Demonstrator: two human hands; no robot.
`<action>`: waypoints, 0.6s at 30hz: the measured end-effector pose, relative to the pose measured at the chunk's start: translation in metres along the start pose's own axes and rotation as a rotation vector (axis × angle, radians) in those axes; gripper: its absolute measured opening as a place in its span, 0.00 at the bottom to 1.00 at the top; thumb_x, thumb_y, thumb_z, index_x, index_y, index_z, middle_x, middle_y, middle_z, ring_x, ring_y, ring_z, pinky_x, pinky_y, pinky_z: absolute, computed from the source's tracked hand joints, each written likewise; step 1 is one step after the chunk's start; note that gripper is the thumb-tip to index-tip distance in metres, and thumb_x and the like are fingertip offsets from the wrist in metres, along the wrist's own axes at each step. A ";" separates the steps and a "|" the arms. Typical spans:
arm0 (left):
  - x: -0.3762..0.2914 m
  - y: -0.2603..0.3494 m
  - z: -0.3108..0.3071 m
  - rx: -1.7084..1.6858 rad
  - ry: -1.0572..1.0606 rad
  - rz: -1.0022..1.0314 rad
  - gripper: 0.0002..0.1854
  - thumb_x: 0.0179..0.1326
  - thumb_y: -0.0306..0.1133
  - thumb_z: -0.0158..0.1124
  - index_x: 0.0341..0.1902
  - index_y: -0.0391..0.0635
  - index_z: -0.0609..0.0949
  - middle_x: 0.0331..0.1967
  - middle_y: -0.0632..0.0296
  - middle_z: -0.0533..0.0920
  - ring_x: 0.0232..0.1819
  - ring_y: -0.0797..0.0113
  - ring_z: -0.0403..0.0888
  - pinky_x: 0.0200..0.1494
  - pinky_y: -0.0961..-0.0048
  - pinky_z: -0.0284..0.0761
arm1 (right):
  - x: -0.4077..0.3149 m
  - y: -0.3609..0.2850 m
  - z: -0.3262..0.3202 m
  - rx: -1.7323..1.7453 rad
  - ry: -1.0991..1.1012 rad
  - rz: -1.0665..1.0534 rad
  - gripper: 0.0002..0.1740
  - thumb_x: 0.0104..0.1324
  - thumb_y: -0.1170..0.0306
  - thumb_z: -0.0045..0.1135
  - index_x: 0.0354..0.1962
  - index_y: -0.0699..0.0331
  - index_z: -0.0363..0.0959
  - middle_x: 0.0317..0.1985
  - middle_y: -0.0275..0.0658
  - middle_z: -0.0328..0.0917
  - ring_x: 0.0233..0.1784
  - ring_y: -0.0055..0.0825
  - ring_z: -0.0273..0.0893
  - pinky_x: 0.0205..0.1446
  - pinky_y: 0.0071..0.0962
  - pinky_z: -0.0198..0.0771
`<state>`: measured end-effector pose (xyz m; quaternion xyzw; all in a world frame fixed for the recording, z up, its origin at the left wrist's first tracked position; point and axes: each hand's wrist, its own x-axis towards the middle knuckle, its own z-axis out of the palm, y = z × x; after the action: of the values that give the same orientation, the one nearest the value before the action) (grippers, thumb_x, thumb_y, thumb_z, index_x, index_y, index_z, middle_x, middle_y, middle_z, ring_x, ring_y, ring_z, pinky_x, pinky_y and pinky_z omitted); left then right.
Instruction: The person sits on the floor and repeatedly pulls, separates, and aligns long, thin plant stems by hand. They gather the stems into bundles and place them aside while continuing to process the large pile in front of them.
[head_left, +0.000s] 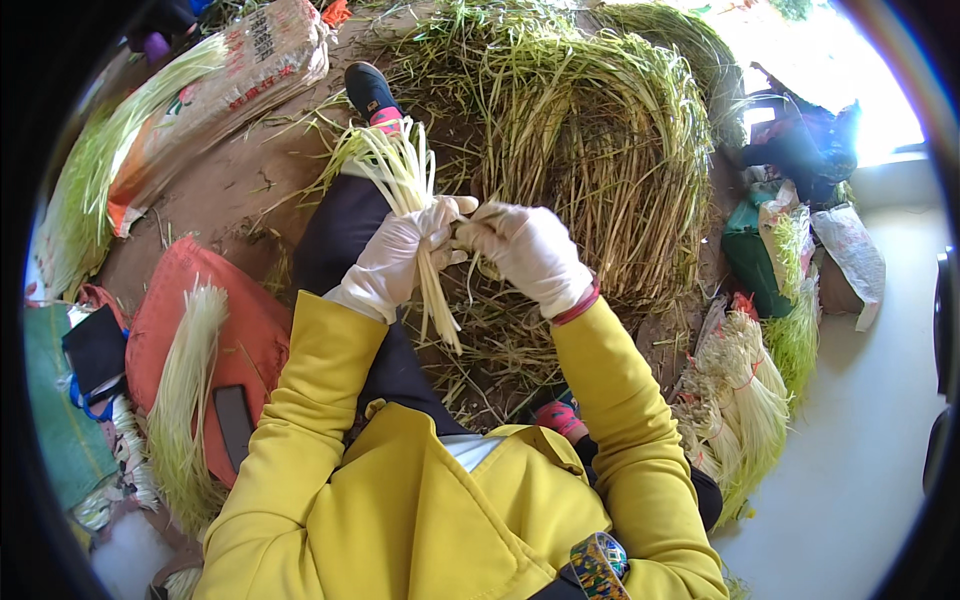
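Note:
My left hand (409, 247), in a whitish glove, is closed around a small bunch of pale green-white stalks (401, 176), whose ends stick out above and below the fist. Right beside it, my right hand (525, 251), gloved the same way with a dark red band at the wrist, has its fingertips pinched near the left hand's fingers. A thin strand hangs below those fingertips; whether they hold it is hard to tell. Beyond my hands lies a big heap of long green and brownish stalks (592, 165).
A trimmed pale bundle (187, 397) and a dark phone (234, 427) lie on a red sack (247, 322) at the left. More stalks rest on a printed sack (247, 82). Tied pale bundles (739, 397) are stacked at the right, below several sacks and another person (802, 142).

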<state>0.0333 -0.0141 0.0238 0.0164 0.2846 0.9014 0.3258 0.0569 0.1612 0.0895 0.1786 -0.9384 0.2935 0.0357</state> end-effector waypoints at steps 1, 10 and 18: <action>0.000 0.003 0.000 0.033 0.104 0.007 0.18 0.60 0.38 0.61 0.47 0.37 0.75 0.16 0.75 0.68 0.14 0.82 0.63 0.24 0.86 0.68 | -0.008 -0.001 0.005 -0.004 -0.035 -0.015 0.08 0.58 0.66 0.60 0.32 0.62 0.78 0.21 0.41 0.77 0.20 0.29 0.75 0.25 0.25 0.70; 0.004 0.008 0.010 -0.142 -0.031 -0.020 0.12 0.59 0.37 0.64 0.41 0.43 0.77 0.25 0.69 0.78 0.16 0.80 0.70 0.32 0.76 0.76 | -0.048 0.006 -0.021 0.129 -0.103 0.308 0.08 0.57 0.64 0.60 0.30 0.59 0.78 0.19 0.44 0.75 0.19 0.37 0.73 0.26 0.29 0.70; 0.007 0.010 -0.017 -0.105 0.169 0.020 0.17 0.62 0.45 0.58 0.36 0.40 0.79 0.13 0.73 0.67 0.14 0.76 0.65 0.28 0.70 0.73 | -0.081 0.025 -0.051 0.447 -0.127 0.665 0.05 0.57 0.71 0.61 0.28 0.66 0.79 0.15 0.31 0.73 0.17 0.12 0.68 0.21 0.16 0.63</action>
<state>0.0178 -0.0247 0.0140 -0.0740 0.2632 0.9165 0.2918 0.1215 0.2346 0.1040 -0.1137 -0.8585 0.4741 -0.1592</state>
